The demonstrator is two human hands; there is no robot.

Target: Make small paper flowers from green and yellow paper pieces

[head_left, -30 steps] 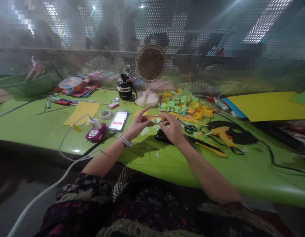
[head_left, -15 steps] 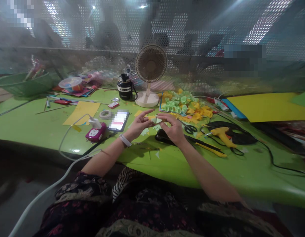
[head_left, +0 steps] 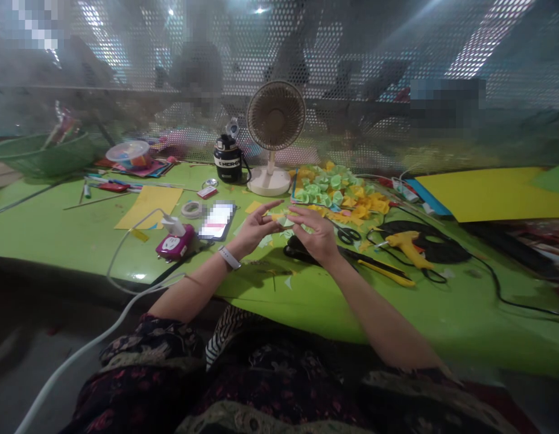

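Above the green table, my left hand (head_left: pixel 255 230) and my right hand (head_left: pixel 316 234) meet at their fingertips. Between them is a small pale green paper piece (head_left: pixel 287 227), pinched from both sides and seen nearly edge-on, so its folds are hard to make out. The left index finger stretches out past the thumb. Beyond the hands lies a heap of green and yellow folded paper flowers (head_left: pixel 336 190). Black-handled scissors (head_left: pixel 348 235) rest right of my right hand, and a black and yellow tool (head_left: pixel 388 272) lies partly hidden under that hand.
A yellow glue gun (head_left: pixel 408 247) sits on a black disc at the right, its cable trailing. A fan (head_left: pixel 275 117) and a black bottle (head_left: pixel 228 161) stand at the back. Left are a phone (head_left: pixel 218 221), tape roll (head_left: pixel 192 209), purple power adapter (head_left: pixel 173 244) and yellow paper (head_left: pixel 152 205).
The pale green paper between my fingertips has turned from showing a folded face to a thin edge. My right fingers have shifted slightly; both arms stay nearly still.
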